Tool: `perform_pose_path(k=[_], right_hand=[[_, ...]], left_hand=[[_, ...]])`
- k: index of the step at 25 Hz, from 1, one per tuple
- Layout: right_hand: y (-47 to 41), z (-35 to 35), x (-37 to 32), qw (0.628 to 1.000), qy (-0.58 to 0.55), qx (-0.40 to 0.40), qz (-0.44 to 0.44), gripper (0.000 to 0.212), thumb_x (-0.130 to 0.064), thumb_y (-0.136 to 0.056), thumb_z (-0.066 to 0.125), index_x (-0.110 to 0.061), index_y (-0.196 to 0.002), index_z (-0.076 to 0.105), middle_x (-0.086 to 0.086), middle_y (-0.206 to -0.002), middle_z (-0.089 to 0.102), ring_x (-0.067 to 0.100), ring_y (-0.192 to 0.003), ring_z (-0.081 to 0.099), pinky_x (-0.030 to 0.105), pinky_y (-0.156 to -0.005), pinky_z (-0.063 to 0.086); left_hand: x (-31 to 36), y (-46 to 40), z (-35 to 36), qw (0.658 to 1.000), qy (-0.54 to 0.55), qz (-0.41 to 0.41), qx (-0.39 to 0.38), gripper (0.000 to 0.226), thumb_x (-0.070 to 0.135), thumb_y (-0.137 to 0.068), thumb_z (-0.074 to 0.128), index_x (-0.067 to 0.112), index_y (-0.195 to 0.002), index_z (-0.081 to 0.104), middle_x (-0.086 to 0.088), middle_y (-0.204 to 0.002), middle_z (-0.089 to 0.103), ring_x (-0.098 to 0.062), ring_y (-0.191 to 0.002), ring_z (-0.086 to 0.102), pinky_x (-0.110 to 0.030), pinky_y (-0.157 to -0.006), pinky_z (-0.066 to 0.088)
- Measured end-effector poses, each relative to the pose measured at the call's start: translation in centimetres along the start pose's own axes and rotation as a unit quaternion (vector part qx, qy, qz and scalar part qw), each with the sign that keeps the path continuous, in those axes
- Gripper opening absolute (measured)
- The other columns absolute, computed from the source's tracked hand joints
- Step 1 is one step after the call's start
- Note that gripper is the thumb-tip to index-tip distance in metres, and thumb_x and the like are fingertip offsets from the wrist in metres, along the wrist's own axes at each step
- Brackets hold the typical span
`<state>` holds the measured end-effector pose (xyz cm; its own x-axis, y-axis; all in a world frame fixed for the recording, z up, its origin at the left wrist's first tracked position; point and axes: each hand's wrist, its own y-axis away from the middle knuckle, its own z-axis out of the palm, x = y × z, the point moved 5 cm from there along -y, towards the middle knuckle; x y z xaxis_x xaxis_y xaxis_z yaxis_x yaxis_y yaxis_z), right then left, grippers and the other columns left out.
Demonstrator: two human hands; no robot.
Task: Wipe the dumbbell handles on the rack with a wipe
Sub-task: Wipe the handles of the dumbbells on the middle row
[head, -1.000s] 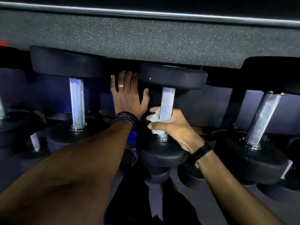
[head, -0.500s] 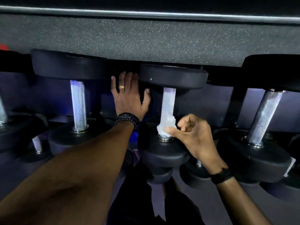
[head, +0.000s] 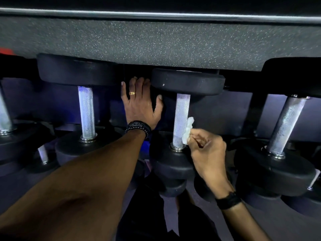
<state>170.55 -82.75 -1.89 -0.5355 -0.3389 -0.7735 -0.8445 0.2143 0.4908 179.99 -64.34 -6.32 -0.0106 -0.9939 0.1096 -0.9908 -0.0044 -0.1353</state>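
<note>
A black dumbbell with a knurled silver handle sits in the middle of the rack. My right hand pinches a crumpled white wipe against the right side of that handle, near its lower end. My left hand lies flat with straight fingers on the dark rack surface between the middle dumbbell and the one to its left, its thumb close to the middle dumbbell's far head. It wears a ring and a beaded bracelet.
Other dumbbells stand on the rack: one with a silver handle to the left, one with a tilted handle to the right, and a partly cut-off one at the far left. A speckled grey floor lies beyond. Smaller dumbbells sit lower down.
My right hand has let go of its full grip round the middle handle and drawn off to the right, now only pinching the wipe beside the handle. My left hand has stayed put.
</note>
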Motion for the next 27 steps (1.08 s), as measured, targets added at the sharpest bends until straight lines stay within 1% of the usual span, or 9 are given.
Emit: perform_pose_path(k=[3, 6, 9, 12, 15, 19, 21, 24, 27], right_hand=[[-3.4, 0.0, -2.9, 0.995, -0.080, 0.064, -0.020, 0.033, 0.007, -0.079, 0.057, -0.022, -0.069, 0.069, -0.016, -0.064, 0.065, -0.001, -0.061, 0.059, 0.028, -0.062, 0.051], [-6.6, 0.6, -3.1, 0.989, -0.101, 0.112, 0.007, 0.029, -0.003, -0.080, 0.057, -0.011, -0.053, 0.049, -0.001, -0.055, 0.057, 0.009, -0.054, 0.045, 0.039, -0.048, 0.041], [-4.3, 1.7, -1.2, 0.994, -0.050, -0.096, 0.020, 0.029, 0.011, -0.083, 0.052, -0.007, -0.078, 0.073, 0.008, -0.079, 0.075, 0.026, -0.078, 0.072, 0.046, -0.074, 0.059], [-2.7, 1.1, -1.2, 0.969, -0.097, -0.222, 0.045, 0.028, 0.023, -0.079, 0.045, 0.011, -0.088, 0.069, 0.016, -0.089, 0.075, 0.027, -0.089, 0.072, 0.034, -0.084, 0.057], [-5.9, 0.9, -4.1, 0.964, -0.227, -0.123, 0.066, 0.014, 0.005, -0.069, 0.056, 0.018, -0.073, 0.053, 0.032, -0.081, 0.062, 0.028, -0.080, 0.058, 0.036, -0.073, 0.047], [-4.3, 1.4, -4.5, 0.963, -0.205, -0.147, 0.098, 0.020, 0.013, -0.076, 0.049, 0.001, -0.080, 0.065, 0.009, -0.077, 0.067, 0.011, -0.072, 0.063, 0.018, -0.065, 0.044], [-1.5, 0.8, -3.6, 0.962, -0.173, -0.180, 0.112, 0.039, 0.021, -0.080, 0.042, -0.001, -0.089, 0.073, 0.006, -0.085, 0.076, 0.011, -0.082, 0.072, 0.021, -0.073, 0.052], [-0.8, -0.6, -4.1, 0.934, -0.314, -0.109, 0.131, 0.050, 0.025, -0.075, 0.035, 0.000, -0.100, 0.070, 0.013, -0.100, 0.075, 0.023, -0.102, 0.070, 0.032, -0.097, 0.052], [-3.6, 0.5, -5.9, 0.914, -0.389, -0.036, 0.111, 0.014, 0.015, -0.059, 0.043, 0.006, -0.068, 0.049, 0.016, -0.068, 0.052, 0.016, -0.066, 0.048, 0.024, -0.071, 0.046]], left_hand=[[-0.1, -0.1, 0.0, 1.000, -0.001, 0.002, 0.013, 0.053, 0.040, -0.092, 0.042, -0.003, -0.118, 0.058, -0.019, -0.129, 0.058, -0.036, -0.129, 0.044, -0.057, -0.115, 0.018], [0.0, -0.1, 0.1, 1.000, -0.003, 0.008, 0.020, 0.053, 0.040, -0.091, 0.043, -0.003, -0.117, 0.058, -0.020, -0.127, 0.059, -0.036, -0.128, 0.044, -0.056, -0.114, 0.019], [0.0, 0.0, 0.0, 1.000, 0.000, 0.006, 0.010, 0.053, 0.040, -0.092, 0.042, -0.004, -0.118, 0.058, -0.020, -0.129, 0.058, -0.037, -0.129, 0.045, -0.056, -0.116, 0.018], [0.0, 0.1, 0.0, 1.000, 0.002, 0.007, 0.008, 0.052, 0.039, -0.091, 0.043, -0.005, -0.116, 0.059, -0.021, -0.130, 0.058, -0.039, -0.130, 0.045, -0.057, -0.116, 0.018], [-0.1, 0.0, 0.0, 1.000, 0.000, 0.007, 0.006, 0.052, 0.039, -0.091, 0.043, -0.005, -0.115, 0.059, -0.021, -0.130, 0.057, -0.039, -0.129, 0.045, -0.059, -0.115, 0.020], [0.0, -0.1, 0.0, 1.000, 0.000, 0.009, 0.001, 0.052, 0.040, -0.093, 0.042, -0.004, -0.116, 0.058, -0.020, -0.131, 0.057, -0.038, -0.130, 0.045, -0.058, -0.115, 0.019], [-0.1, 0.0, 0.1, 1.000, 0.003, 0.007, 0.002, 0.052, 0.040, -0.093, 0.041, -0.003, -0.117, 0.058, -0.020, -0.131, 0.057, -0.039, -0.130, 0.045, -0.058, -0.116, 0.018], [-0.1, 0.0, 0.2, 1.000, 0.001, 0.010, 0.011, 0.052, 0.040, -0.093, 0.042, -0.003, -0.118, 0.058, -0.020, -0.130, 0.057, -0.038, -0.130, 0.045, -0.057, -0.116, 0.018], [-0.3, 0.0, 0.2, 1.000, 0.004, 0.007, 0.019, 0.052, 0.040, -0.093, 0.043, -0.003, -0.118, 0.058, -0.020, -0.129, 0.058, -0.038, -0.130, 0.045, -0.056, -0.116, 0.018]])
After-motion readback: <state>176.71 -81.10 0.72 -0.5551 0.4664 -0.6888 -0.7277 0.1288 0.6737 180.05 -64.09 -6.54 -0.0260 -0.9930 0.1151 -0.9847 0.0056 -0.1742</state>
